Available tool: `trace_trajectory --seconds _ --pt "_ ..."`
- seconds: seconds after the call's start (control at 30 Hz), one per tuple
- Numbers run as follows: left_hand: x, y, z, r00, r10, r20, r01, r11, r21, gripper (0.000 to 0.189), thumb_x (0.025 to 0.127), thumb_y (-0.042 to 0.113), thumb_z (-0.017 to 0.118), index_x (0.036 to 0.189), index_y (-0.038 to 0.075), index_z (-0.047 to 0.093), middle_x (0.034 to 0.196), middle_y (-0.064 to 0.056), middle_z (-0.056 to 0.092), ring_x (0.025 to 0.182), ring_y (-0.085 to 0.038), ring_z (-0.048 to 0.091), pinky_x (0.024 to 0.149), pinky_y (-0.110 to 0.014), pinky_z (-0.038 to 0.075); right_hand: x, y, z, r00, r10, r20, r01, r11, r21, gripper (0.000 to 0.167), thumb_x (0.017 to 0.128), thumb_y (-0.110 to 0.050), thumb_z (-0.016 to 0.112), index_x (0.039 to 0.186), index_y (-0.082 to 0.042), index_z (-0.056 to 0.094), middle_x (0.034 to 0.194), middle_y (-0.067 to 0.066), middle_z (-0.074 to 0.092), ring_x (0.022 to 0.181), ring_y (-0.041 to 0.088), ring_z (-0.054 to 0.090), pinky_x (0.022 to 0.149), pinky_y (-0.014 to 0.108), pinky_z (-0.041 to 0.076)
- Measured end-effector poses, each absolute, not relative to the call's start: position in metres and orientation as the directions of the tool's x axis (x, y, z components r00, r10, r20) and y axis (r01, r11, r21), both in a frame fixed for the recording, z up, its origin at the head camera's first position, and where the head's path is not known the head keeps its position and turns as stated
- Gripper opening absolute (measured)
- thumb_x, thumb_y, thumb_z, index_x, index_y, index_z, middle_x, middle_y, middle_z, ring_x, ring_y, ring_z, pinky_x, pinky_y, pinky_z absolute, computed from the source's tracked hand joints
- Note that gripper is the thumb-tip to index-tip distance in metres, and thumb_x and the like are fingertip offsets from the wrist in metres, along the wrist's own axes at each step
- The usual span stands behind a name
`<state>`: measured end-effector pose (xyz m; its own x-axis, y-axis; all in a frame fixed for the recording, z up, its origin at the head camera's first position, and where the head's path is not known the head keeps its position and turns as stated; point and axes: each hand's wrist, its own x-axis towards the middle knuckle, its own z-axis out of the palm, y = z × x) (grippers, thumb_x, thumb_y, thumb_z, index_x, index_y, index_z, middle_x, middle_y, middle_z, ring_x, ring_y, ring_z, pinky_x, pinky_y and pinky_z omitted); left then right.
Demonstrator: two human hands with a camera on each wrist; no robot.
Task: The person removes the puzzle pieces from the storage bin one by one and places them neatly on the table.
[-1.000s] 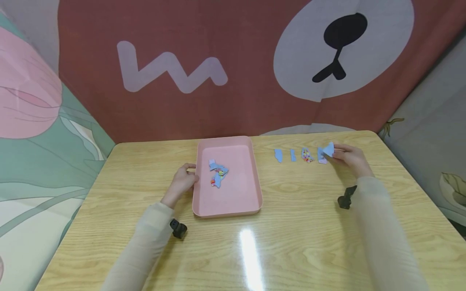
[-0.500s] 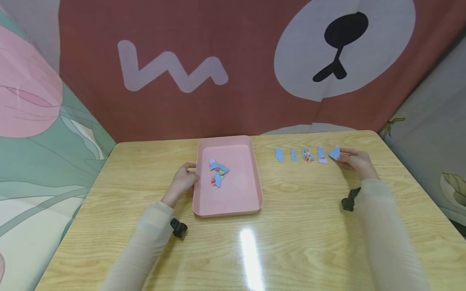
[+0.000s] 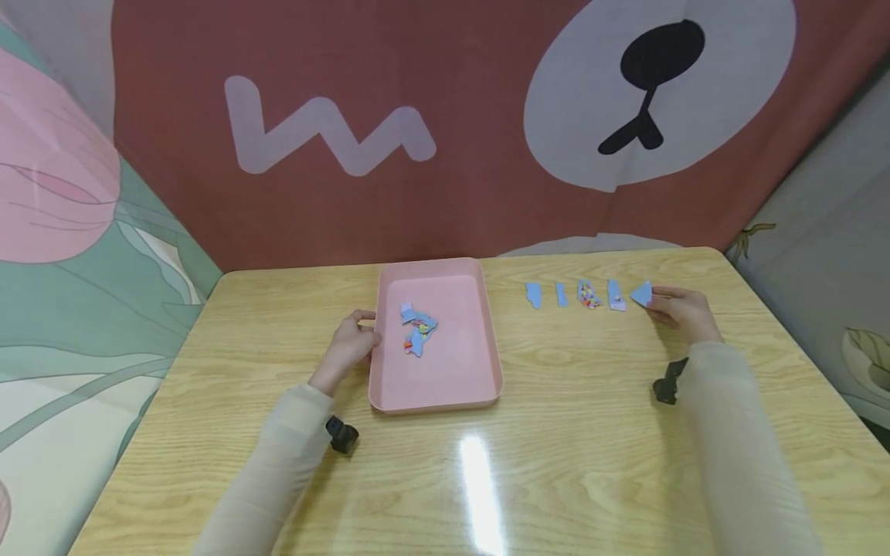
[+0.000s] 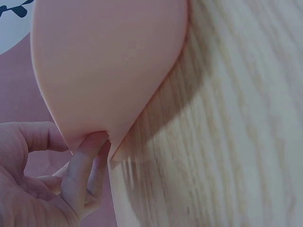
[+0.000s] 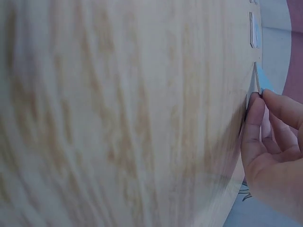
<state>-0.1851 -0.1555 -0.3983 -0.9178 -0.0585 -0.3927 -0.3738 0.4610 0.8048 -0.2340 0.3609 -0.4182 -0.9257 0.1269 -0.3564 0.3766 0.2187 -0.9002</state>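
My right hand [image 3: 684,313] pinches a blue, roughly triangular puzzle piece [image 3: 642,294] between thumb and fingertips, at the right end of a row of pieces. In the right wrist view this triangular piece [image 5: 263,80] tilts up from the tabletop. Just left of it lies a blue piece with a lilac end [image 3: 616,296]. On the far side, my left hand [image 3: 346,345] grips the left wall of a pink tray [image 3: 459,386]; the left wrist view has its thumb and fingers at the tray wall [image 4: 109,71]. Several blue and colourful pieces [image 3: 419,330] overlap inside the tray.
Further along the row lie a multicoloured piece [image 3: 587,294], a narrow blue strip [image 3: 561,295] and a blue piece [image 3: 533,295]. The wooden table [image 3: 577,448] meets a printed cloth [image 3: 473,193] at its back edge. Each wrist carries a black camera [image 3: 341,435].
My right hand has moved right and lowered the triangular piece from over the lilac-ended piece to a spot beside it. The left hand and tray have stayed put.
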Motion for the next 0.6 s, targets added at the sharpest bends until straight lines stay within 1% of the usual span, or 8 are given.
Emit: trace_trajectory --seconds 0.03,0.1,0.27,0.4,0.5,0.6 --pt "-0.185 -0.155 -0.398 -0.918 -0.059 -0.391 -0.373 0.459 0.806 0.054 0.088 0.002 0.045 0.141 -0.001 0.035 0.128 -0.028 0.055 0.09 -0.022 0.061 0.058 -0.023 0.05 -0.234 0.361 -0.418 -0.923 0.134 -0.36 0.383 0.243 -0.891 0.062 0.095 -0.012 0.053 0.146 0.01 0.025 0.07 -0.032 0.056 0.067 -0.014 0.058 0.068 0.008 0.05" --pt "-0.185 -0.155 -0.398 -0.919 -0.059 -0.389 -0.371 0.459 0.807 0.054 0.088 0.002 0.045 0.141 -0.001 0.036 0.128 -0.028 0.055 0.088 -0.021 0.061 0.057 -0.023 0.05 -0.234 0.36 -0.418 -0.917 0.15 -0.37 0.398 0.28 -0.874 0.061 0.096 -0.013 0.052 0.146 0.008 0.025 0.07 -0.035 0.053 0.067 -0.016 0.056 0.068 0.008 0.05" --pt "-0.184 -0.155 -0.398 -0.921 -0.061 -0.385 -0.369 0.456 0.81 0.055 0.087 0.002 0.046 0.141 0.0 0.036 0.127 -0.028 0.055 0.088 -0.021 0.061 0.057 -0.023 0.05 -0.236 0.36 -0.418 -0.907 0.187 -0.378 0.418 0.29 -0.861 0.058 0.096 -0.012 0.051 0.146 0.005 0.028 0.068 -0.035 0.05 0.065 -0.018 0.054 0.067 0.007 0.049" --pt "-0.184 -0.154 -0.398 -0.921 -0.058 -0.384 -0.368 0.451 0.813 0.055 0.087 0.002 0.046 0.141 -0.001 0.036 0.127 -0.028 0.056 0.087 -0.021 0.061 0.057 -0.023 0.05 -0.237 0.356 -0.419 -0.914 0.22 -0.34 0.396 0.314 -0.863 0.056 0.095 -0.009 0.051 0.144 0.008 0.032 0.064 -0.034 0.05 0.063 -0.017 0.053 0.065 0.007 0.049" --pt "-0.184 -0.155 -0.398 -0.921 -0.062 -0.385 -0.37 0.449 0.813 0.055 0.088 0.002 0.046 0.141 -0.001 0.036 0.126 -0.028 0.056 0.084 -0.019 0.061 0.057 -0.023 0.05 -0.24 0.35 -0.417 -0.924 0.235 -0.301 0.371 0.37 -0.852 0.054 0.094 -0.01 0.051 0.142 0.009 0.035 0.062 -0.034 0.049 0.061 -0.015 0.052 0.062 0.008 0.048" --pt "-0.185 -0.155 -0.398 -0.92 -0.064 -0.387 -0.373 0.451 0.811 0.055 0.088 0.002 0.046 0.142 -0.001 0.035 0.127 -0.029 0.055 0.082 -0.018 0.06 0.057 -0.023 0.05 -0.244 0.337 -0.413 -0.939 0.218 -0.267 0.336 0.396 -0.855 0.053 0.095 -0.011 0.05 0.141 0.009 0.037 0.062 -0.032 0.049 0.062 -0.012 0.053 0.063 0.01 0.049"
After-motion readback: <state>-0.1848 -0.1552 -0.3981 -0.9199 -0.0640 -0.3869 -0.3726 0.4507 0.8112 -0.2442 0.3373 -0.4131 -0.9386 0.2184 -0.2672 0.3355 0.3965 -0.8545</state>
